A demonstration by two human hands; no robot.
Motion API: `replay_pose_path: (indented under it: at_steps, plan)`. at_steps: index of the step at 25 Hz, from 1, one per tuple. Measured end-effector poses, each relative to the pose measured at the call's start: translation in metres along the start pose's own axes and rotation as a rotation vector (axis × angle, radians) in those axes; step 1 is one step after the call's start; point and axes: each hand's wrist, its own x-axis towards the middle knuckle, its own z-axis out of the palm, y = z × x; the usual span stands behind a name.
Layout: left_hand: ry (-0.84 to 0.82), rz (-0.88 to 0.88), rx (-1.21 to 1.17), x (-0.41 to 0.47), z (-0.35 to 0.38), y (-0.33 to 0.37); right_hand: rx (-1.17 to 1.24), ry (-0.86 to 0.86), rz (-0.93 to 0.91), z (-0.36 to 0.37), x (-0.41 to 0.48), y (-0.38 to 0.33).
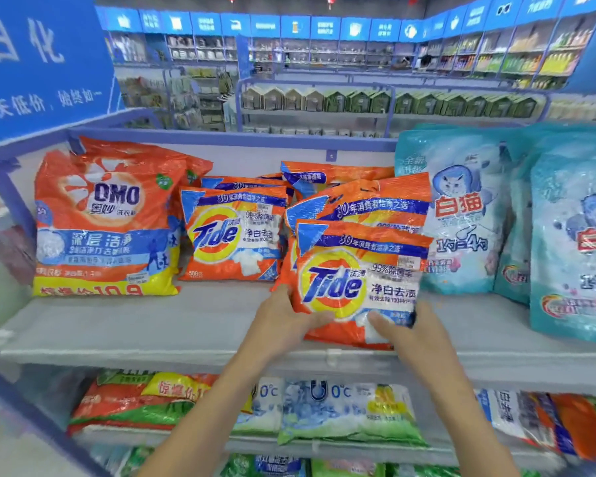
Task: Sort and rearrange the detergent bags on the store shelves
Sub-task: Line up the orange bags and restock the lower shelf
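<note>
An orange Tide detergent bag [355, 280] stands tilted at the front of the top shelf [152, 325]. My left hand [283, 321] grips its lower left corner. My right hand [413, 335] holds its lower right edge, thumb on the front. Another Tide bag [365, 208] leans behind it, and more lie flat further back. A separate upright Tide bag [231, 235] stands to the left. Beside that is a large orange OMO bag [104, 222]. Teal cat-brand bags [461, 215] stand to the right.
The lower shelf holds flat detergent bags: red-green ones [135, 404] at left, white-green ones [344, 411] in the middle, orange-white ones [547, 425] at right. A blue sign [38, 63] hangs at upper left. Store aisles fill the background.
</note>
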Motion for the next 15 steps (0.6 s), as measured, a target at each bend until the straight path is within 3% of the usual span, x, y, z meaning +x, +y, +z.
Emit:
replay_pose_path:
  at_steps: [3,8,15]
  plan:
    - [0.007,0.006,-0.086,-0.007,-0.012,-0.009,-0.014,-0.079,-0.054,0.006,0.0,0.0]
    - [0.208,-0.048,-0.162,-0.018,-0.08,-0.031,0.054,-0.205,-0.166,0.066,-0.015,-0.036]
    - [0.386,-0.045,-0.03,0.022,-0.164,-0.047,0.056,-0.245,-0.253,0.164,0.021,-0.095]
